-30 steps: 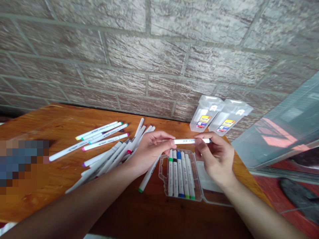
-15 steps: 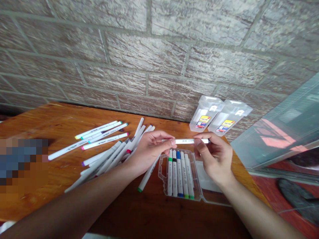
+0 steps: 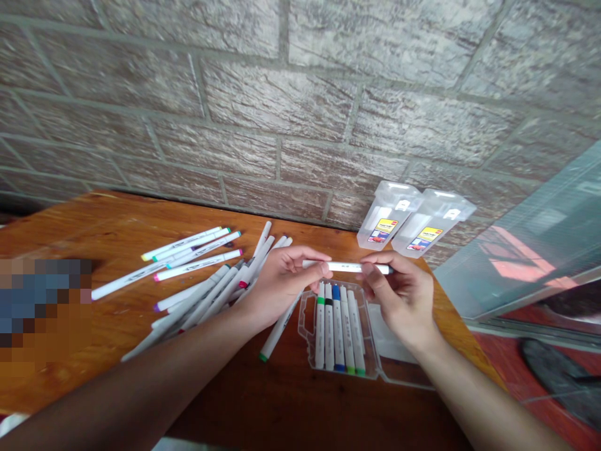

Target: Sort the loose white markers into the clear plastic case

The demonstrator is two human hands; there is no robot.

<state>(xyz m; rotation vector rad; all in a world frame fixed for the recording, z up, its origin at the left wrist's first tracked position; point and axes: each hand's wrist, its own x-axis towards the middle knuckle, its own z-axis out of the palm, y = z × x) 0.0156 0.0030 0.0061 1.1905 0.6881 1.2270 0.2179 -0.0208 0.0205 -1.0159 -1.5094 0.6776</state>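
A white marker (image 3: pixel 346 267) with a dark right end lies level between my two hands, above an open clear plastic case. My left hand (image 3: pixel 286 275) pinches its left end between thumb and fingers. Near the dark end, my right hand (image 3: pixel 404 291) grips it the same way. Below, the clear case (image 3: pixel 306 316) holds several white markers (image 3: pixel 342 332) side by side, with green, black and blue bands or tips. One green-tipped marker (image 3: pixel 279 332) lies just left of the case, partly behind my left hand.
Loose white markers (image 3: pixel 206 297) are heaped left of my left forearm, with several more (image 3: pixel 197 250) behind them. Two clear containers (image 3: pixel 425 225) with yellow labels stand against the brick wall (image 3: pixel 310 113). The wooden table (image 3: pixel 117 232) ends at the right, above a red floor.
The marker has slid slightly left, showing more of its left end at my left fingers. My right hand has shifted a little left with it.
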